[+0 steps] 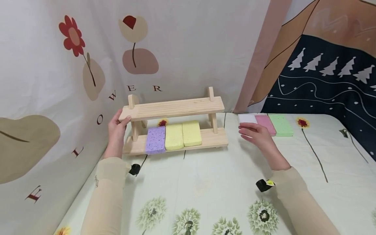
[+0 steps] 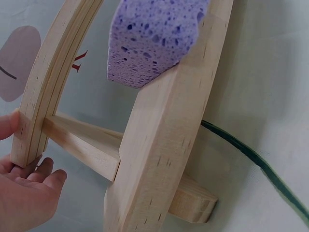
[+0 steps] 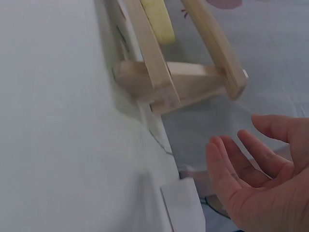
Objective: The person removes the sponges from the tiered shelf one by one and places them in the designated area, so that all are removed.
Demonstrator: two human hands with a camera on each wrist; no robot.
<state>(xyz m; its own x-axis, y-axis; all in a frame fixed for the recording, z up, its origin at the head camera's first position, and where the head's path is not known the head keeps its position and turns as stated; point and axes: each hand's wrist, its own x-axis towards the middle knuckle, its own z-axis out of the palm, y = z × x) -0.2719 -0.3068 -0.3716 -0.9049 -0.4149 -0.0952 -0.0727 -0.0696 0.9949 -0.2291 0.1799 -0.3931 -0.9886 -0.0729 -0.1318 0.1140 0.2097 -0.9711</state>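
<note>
My left hand (image 1: 116, 133) grips the left end of the top board of a two-tier wooden shelf (image 1: 176, 109), thumb on top and fingers beneath in the left wrist view. On its lower board a purple sponge (image 1: 155, 139) lies beside two yellow sponges (image 1: 174, 137), the purple one jutting a little over the front edge. My right hand (image 1: 258, 135) is over the table to the right of the shelf, fingers loosely bent and holding nothing. Just beyond its fingertips lie a white sponge (image 1: 246, 118), a pink sponge (image 1: 265, 125) and a green sponge (image 1: 281, 125), side by side.
A pale cloth with printed flowers covers the table (image 1: 205, 176). Behind the shelf rises a light curtain (image 1: 182, 49) with flower prints and letters. A dark cloth with white trees (image 1: 326, 75) hangs at the right. Small black straps show at both wrists.
</note>
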